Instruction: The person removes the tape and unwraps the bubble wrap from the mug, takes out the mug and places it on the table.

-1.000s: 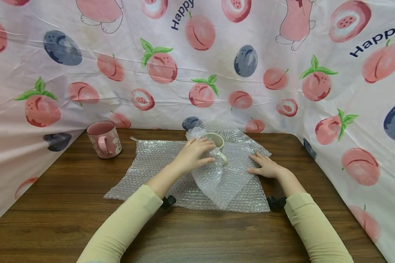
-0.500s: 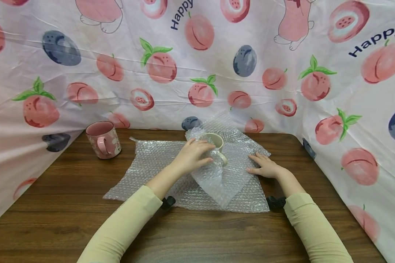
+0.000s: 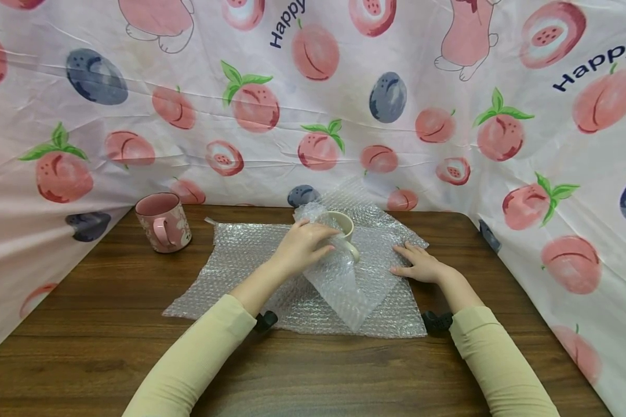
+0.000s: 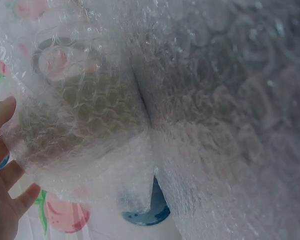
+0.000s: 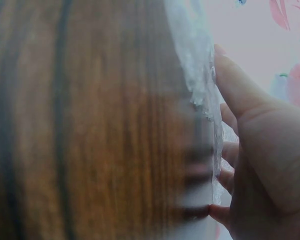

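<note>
A cream mug stands on a sheet of bubble wrap in the middle of the table, partly covered by a folded flap. My left hand presses this flap against the mug's left side, fingers extended over it. In the left wrist view the mug shows dimly through the plastic, and the left hand's fingers touch the wrap. To the right, my right hand rests on the wrap's right edge with fingers spread. The right wrist view has the right hand against the thin wrap edge at the tabletop.
A pink mug with a white pattern stands at the back left, apart from the wrap. The wooden table is bounded behind and at the sides by a fruit-printed cloth.
My left thumb has drawn slightly to the left. The flap in front of the cream mug has shifted a little to the right. My right hand stays in place.
</note>
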### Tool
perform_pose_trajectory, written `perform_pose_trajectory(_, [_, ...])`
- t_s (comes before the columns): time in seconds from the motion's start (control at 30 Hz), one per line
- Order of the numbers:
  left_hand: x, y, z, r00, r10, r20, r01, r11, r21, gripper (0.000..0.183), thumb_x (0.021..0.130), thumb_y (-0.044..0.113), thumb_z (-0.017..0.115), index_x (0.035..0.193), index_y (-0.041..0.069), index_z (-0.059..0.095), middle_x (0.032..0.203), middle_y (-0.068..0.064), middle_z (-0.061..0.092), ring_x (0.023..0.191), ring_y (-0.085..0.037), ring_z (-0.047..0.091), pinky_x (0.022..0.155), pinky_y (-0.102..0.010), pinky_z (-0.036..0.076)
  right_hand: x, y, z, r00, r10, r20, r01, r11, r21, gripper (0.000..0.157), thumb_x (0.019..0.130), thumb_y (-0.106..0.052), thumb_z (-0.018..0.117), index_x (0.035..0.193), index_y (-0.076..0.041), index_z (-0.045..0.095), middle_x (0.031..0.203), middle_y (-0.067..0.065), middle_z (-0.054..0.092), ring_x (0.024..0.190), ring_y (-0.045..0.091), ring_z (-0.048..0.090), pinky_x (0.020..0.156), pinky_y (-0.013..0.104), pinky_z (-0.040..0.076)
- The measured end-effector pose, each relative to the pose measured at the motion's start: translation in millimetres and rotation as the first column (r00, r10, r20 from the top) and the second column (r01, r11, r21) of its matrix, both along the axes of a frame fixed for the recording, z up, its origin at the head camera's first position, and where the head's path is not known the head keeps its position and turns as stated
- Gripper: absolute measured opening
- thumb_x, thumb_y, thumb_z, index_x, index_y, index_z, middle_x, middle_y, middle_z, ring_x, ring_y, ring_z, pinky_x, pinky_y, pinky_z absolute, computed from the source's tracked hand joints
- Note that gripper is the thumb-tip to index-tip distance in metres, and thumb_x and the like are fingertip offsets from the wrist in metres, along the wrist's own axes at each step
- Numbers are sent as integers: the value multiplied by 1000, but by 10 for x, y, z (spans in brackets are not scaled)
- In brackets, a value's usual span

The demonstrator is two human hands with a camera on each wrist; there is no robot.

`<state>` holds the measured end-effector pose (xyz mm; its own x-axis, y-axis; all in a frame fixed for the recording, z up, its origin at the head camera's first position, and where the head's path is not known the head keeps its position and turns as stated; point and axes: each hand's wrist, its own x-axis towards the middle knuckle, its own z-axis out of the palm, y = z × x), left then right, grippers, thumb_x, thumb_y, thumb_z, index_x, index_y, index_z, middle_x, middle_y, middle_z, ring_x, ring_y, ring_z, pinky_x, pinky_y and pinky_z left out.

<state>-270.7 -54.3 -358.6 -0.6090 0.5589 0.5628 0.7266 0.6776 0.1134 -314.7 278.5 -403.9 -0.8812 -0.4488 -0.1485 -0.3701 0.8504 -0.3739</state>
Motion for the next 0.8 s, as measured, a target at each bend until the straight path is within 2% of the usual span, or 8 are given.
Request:
perform_pose_trajectory(0.2, [4, -64, -10, 999, -32, -41, 34, 998, 43, 31, 87, 22, 72, 117, 12, 68, 111, -2, 69, 102, -18, 63, 97, -42, 41, 2, -1, -1, 1000, -2, 3, 2, 1000, 0, 80, 94, -52, 54, 151, -4, 25, 153, 30, 9, 138, 51, 6, 104, 69, 11])
perform_pose_trajectory(0.4, [34, -135, -19, 996, -62, -63, 65, 996, 58, 31, 87, 20, 72, 116, 10, 67, 112, -4, 68, 105, -21, 62, 96, -46, 41, 9, -6, 4, 1000, -3, 6, 3, 1000, 0, 80, 94, -53, 53, 151, -5, 25, 154, 30, 8, 138, 50, 6, 104, 69, 11])
perform_pose_trajectory(0.63, [80, -202, -25, 992, -68, -102, 77, 993, 85, 34, 87, 21, 72, 118, 9, 66, 112, -4, 68, 104, -20, 63, 94, -42, 43, 24, -12, 11, 1000, 1, 0, -1, 1000, -3, 79, 94, -51, 54, 151, -4, 25, 153, 30, 9, 138, 51, 6, 104, 69, 11])
perform_pose_trajectory(0.8, [102, -267, -35, 989, -76, -129, 90, 990, 110, 43, 86, 18, 73, 126, 10, 61, 116, -5, 67, 104, -20, 63, 90, -41, 45, 31, -13, 11, 1000, 2, -5, -2, 1000, -2, 80, 94, -51, 54, 151, -4, 25, 153, 31, 9, 138, 51, 6, 104, 69, 11])
